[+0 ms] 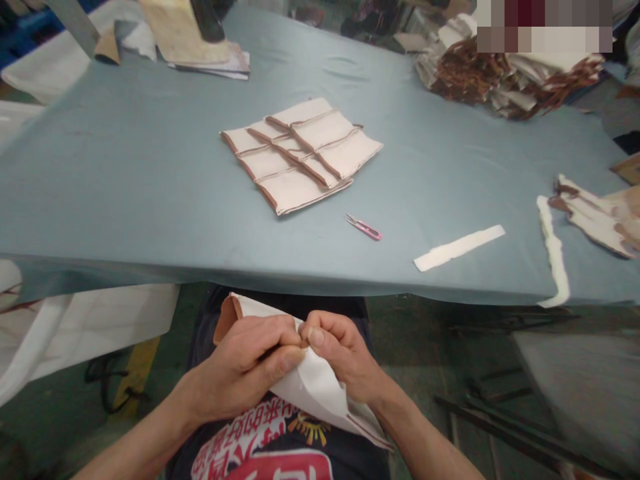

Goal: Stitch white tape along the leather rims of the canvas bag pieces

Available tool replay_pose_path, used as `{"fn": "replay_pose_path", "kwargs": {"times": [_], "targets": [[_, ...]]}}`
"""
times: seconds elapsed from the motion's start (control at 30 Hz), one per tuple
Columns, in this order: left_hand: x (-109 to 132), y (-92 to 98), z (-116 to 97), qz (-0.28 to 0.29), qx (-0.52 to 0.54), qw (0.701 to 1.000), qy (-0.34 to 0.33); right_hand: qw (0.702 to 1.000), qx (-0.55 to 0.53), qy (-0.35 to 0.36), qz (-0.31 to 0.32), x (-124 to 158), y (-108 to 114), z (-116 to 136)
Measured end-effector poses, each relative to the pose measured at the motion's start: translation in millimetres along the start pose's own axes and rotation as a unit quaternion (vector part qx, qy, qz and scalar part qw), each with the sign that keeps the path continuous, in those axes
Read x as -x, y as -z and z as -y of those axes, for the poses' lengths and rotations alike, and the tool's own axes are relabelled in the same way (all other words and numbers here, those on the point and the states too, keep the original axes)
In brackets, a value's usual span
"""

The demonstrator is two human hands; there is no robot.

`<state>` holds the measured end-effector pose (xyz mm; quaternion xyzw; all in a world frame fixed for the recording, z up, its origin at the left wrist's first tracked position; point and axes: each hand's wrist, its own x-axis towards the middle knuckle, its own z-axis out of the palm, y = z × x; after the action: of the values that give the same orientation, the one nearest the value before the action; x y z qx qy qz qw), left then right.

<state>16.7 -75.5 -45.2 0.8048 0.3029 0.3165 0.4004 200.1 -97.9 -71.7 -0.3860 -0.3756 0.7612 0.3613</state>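
A white cloth piece [320,387] with brown inner edging is held over a person's lap, just below the near edge of a blue-green worktop [150,180]. It is pinched by both hands: the left hand [253,352] and the right hand [345,350] are brought together, thumbs and fingertips nearly meeting at one small spot. What is gripped there is too small to be made out.

The cloth could be creased or a seam strained if the two pinches were pulled unevenly. Because its right end hangs loose and no surface is seen to support it, it could also be dropped into the lap if either grip were loosened.

On the worktop, a stack of cream cloth pieces [295,190] with brown edges is laid loosely overlapped, near the middle. Between it and the near edge, pink-handled snips [367,228] are left with the points toward the stack; they could be knocked by a careless reach. To the right, a flat white strip [460,247], a crumpled strip [553,250] and cloth scraps [595,213] are scattered. A large bundle [500,73] is heaped far right. Nothing is placed between the hands and the cloth.
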Motion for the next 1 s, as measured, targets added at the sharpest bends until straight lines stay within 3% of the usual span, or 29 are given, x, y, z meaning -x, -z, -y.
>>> {"fn": "replay_pose_path", "kwargs": {"times": [0.13, 0.23, 0.4, 0.47, 0.6, 0.67, 0.73, 0.77, 0.9, 0.93, 1.0], "targets": [[2.5, 3.7, -1.5, 0.02, 0.042, 0.997, 0.054, 0.982, 0.169, 0.075, 0.029, 4.0, 9.0, 23.7], [-0.8, 11.1, -5.4, 0.047, 0.045, 0.995, 0.071, 0.938, 0.311, 0.147, 0.053, 10.4, 7.8, 49.3], [-8.8, 21.8, -15.2, 0.072, 0.03, 0.995, 0.063, 0.841, 0.489, 0.212, 0.095, 21.9, 6.0, 77.9], [-12.0, 22.5, -19.9, 0.076, 0.008, 0.994, 0.084, 0.789, 0.563, 0.226, 0.099, 24.9, 5.2, 81.9], [-14.3, 15.1, -29.4, 0.063, -0.036, 0.992, 0.107, 0.666, 0.689, 0.274, 0.081, 32.1, -1.0, 83.6], [-10.1, 8.1, -34.4, 0.038, -0.047, 0.993, 0.103, 0.639, 0.703, 0.303, 0.071, 36.8, -3.7, 82.9], [-2.0, 0.9, -39.1, 0.006, -0.043, 0.994, 0.096, 0.646, 0.683, 0.333, 0.068, 40.2, -3.0, 81.0], [2.8, -2.2, -41.0, -0.002, -0.031, 0.996, 0.088, 0.665, 0.656, 0.349, 0.071, 40.5, -0.8, 79.6], [17.7, -8.7, -42.2, 0.027, 0.05, 0.997, 0.049, 0.813, 0.465, 0.337, 0.101, 29.0, 17.2, 73.6], [19.4, -9.0, -40.8, 0.034, 0.066, 0.996, 0.042, 0.839, 0.426, 0.32, 0.108, 22.9, 22.3, 72.9], [21.5, -8.6, -36.9, 0.033, 0.086, 0.995, 0.032, 0.86, 0.401, 0.293, 0.119, 8.9, 30.9, 73.1]]}}
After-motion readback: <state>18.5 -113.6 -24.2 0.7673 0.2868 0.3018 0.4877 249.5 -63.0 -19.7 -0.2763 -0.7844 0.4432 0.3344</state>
